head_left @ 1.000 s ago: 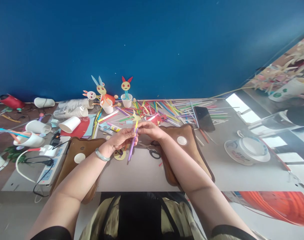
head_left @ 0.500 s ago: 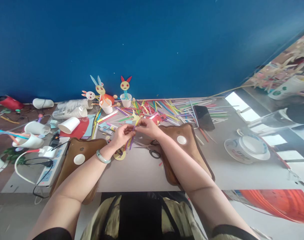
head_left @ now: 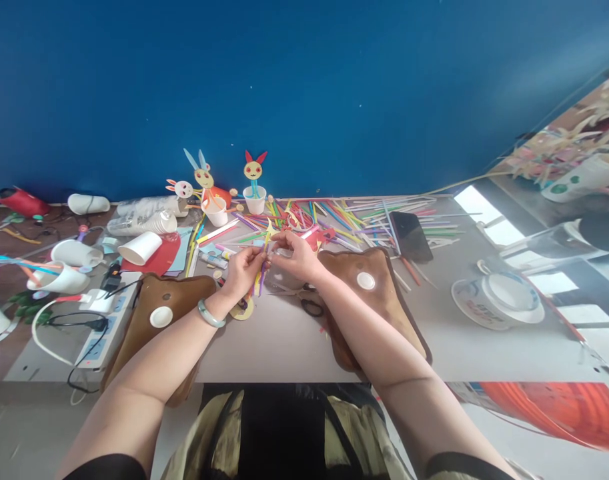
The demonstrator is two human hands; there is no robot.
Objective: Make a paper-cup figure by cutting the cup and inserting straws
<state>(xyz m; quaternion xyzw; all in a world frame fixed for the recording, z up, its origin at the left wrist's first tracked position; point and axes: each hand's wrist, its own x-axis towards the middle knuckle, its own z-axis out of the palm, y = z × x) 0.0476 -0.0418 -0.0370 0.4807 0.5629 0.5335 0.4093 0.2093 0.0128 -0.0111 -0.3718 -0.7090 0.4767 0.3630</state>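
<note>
My left hand pinches a small bunch of thin purple and yellow straws, held upright above the table. A pale yellow jagged paper piece shows at the bunch's upper end; whether it is joined on is unclear. Close on the right, my right hand has its thumb and fingers curled toward the straws, and what lies between its fingertips is too small to make out. Dark-handled scissors lie below my right wrist. A round yellow paper disc is partly hidden beside my left wrist.
Loose coloured straws spread along the wall side. Rabbit figures stand in paper cups at the back. Brown cushions lie under both forearms. A phone and a bowl are on the right, a power strip on the left.
The straws have come more upright between my hands, and the yellow paper piece now shows just above them. My right fingertips have drawn slightly away from my left ones.
</note>
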